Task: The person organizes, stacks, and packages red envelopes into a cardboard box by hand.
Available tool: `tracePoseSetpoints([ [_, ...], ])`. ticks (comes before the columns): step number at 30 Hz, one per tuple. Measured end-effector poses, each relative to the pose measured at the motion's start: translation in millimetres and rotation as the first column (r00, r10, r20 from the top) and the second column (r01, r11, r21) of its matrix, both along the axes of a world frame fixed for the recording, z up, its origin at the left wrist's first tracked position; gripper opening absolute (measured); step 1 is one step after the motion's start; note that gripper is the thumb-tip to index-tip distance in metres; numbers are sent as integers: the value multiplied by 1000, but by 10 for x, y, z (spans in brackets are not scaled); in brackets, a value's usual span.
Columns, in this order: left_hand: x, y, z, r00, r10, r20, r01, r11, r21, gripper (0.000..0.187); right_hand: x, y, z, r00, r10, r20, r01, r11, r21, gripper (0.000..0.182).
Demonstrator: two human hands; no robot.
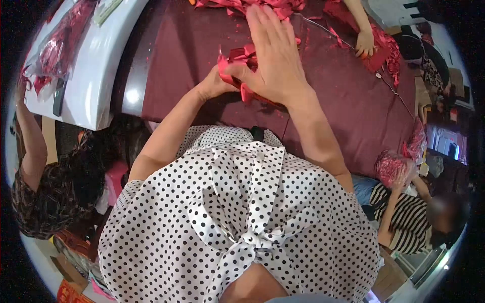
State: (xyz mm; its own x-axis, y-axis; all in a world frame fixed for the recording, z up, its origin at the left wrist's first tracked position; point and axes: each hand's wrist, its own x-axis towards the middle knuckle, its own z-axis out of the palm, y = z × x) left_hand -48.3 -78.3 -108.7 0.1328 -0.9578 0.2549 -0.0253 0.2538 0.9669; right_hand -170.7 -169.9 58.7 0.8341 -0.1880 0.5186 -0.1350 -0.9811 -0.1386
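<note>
My left hand [218, 85] grips the near left side of a shiny red ribbon piece [243, 54], its fingers partly hidden behind it. My right hand [277, 59] is stretched out flat over the right side of the same piece, fingers straight and pointing away from me. Its thumb rests near a loop of ribbon at the left. The palm hides much of the piece, so its full shape cannot be made out. A heap of red ribbon [237, 4] lies just beyond my right fingertips.
A dark red cloth [333, 111] covers the table. Another person's hand [365, 43] touches red material at the upper right. A white table [101, 65] with bagged red material [58, 50] stands left. At the right, a person in stripes [411, 217] holds a red bundle [394, 169].
</note>
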Motion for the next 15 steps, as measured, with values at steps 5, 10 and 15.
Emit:
tracePoseSetpoints([
  [5,-20,-65,-97,998,60,33,-63,994,94,55,207,42,-724,958,-50,-283,44,999,-26,95],
  [10,-59,-45,-61,987,-27,-157,33,999,32,70,168,-274,-122,986,59,157,-75,992,100,65],
  [15,-49,-1,28,997,14,-72,-2,986,164,68,76,-459,-758,967,-72,-246,99,990,100,68],
])
